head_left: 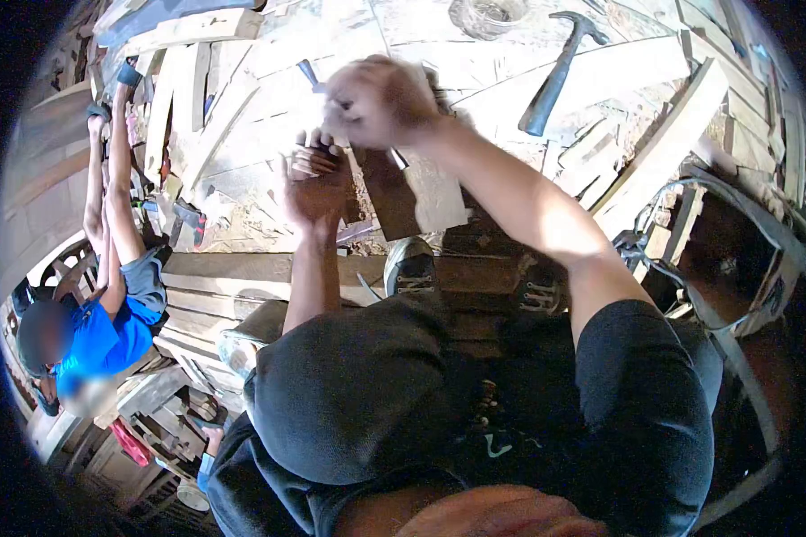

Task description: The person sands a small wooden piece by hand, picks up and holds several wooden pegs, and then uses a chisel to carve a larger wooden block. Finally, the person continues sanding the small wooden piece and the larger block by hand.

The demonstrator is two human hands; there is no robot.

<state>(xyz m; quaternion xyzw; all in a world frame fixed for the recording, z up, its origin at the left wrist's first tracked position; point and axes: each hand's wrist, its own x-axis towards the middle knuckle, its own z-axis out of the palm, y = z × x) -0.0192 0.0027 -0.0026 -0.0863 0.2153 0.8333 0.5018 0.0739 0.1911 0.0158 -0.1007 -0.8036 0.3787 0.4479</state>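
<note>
My left hand point(318, 188) is just above a wooden piece, its fingers curled round something dark that is mostly hidden. Close beside and above it is my right hand point(385, 103), closed like a fist and blurred by motion; what it grips cannot be made out. A short blue handle-like end point(308, 73) shows just left of the right fist. Under the hands lies a block of wood point(434, 197) with a shaded brown face and a pale, bright face. Wood shavings lie around the block.
A claw hammer point(555, 80) with a dark handle rests at the upper right. A coil point(491, 13) lies at the top. Planks point(663, 148) and offcuts lie right and left. A person in a blue shirt point(112, 336) sits at the left. My shoe point(411, 267) is below the block.
</note>
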